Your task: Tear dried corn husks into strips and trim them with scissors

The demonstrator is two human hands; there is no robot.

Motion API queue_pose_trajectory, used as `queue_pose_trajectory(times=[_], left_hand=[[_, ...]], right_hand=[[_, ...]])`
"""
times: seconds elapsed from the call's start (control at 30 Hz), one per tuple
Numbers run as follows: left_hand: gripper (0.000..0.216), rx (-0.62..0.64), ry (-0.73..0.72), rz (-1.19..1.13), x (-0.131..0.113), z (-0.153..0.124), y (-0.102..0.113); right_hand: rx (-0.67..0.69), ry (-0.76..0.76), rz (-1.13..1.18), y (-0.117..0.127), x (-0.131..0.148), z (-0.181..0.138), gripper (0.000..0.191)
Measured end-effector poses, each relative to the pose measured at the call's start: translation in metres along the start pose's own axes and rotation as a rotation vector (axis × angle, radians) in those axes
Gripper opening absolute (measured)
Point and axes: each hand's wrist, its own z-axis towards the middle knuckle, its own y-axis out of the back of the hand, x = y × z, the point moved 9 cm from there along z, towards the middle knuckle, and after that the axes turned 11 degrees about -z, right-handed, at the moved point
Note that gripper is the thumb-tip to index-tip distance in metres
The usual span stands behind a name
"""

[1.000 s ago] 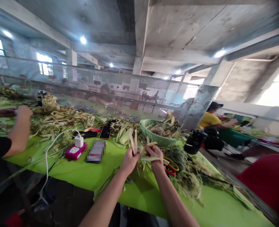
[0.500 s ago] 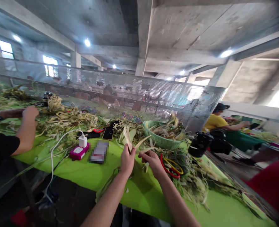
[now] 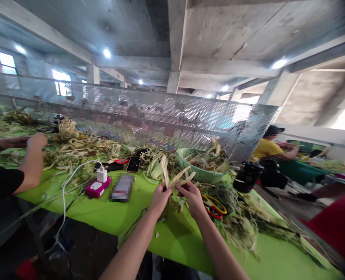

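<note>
Pale strips of corn husk (image 3: 166,173) fan upward out of my two hands above the green table. My left hand (image 3: 160,197) is closed, pinching the husks near their lower ends. Close beside it, my right hand (image 3: 190,194) pinches the base of the strips that lean to the right, its fingertips almost against the left hand. The lower ends of the strips are hidden by my fingers. Just behind the hands lies a bunch of wider pale green husks (image 3: 155,169). Scissors with red and yellow handles (image 3: 216,206) rest right of my right hand.
A green basket (image 3: 201,175) of husks stands behind. To the left are a phone (image 3: 133,164), a blurred flat item (image 3: 122,188), a magenta power block (image 3: 97,187) and a white cable (image 3: 64,198). Husk scraps (image 3: 239,229) lie right. A co-worker's arm (image 3: 32,167) reaches in at left.
My hands have come closer together. The right hand now pinches the husks beside the left, and the strips have shifted slightly right and stand more fanned out.
</note>
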Motion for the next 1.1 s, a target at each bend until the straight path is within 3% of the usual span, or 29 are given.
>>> queue_pose_trajectory(times=[0.17, 0.5, 0.67, 0.93, 1.1], left_hand=[[0.017, 0.003, -0.037, 0.021, 0.0, 0.002, 0.001], [0.018, 0.019, -0.158, -0.021, -0.001, 0.006, -0.002], [0.016, 0.096, -0.099, -0.074, -0.003, -0.002, -0.014], [0.014, 0.0, 0.004, -0.18, 0.006, 0.0, -0.003], [0.02, 0.052, 0.02, -0.177, 0.01, 0.003, -0.008]], right_hand=[[0.007, -0.023, 0.012, -0.004, -0.003, -0.001, 0.03], [-0.108, -0.015, 0.094, 0.002, -0.014, 0.0, 0.02], [-0.154, -0.017, 0.119, 0.011, -0.017, 0.002, 0.022], [-0.03, -0.035, 0.072, 0.007, -0.011, 0.003, 0.029], [-0.062, -0.011, 0.031, 0.008, -0.009, 0.003, 0.031]])
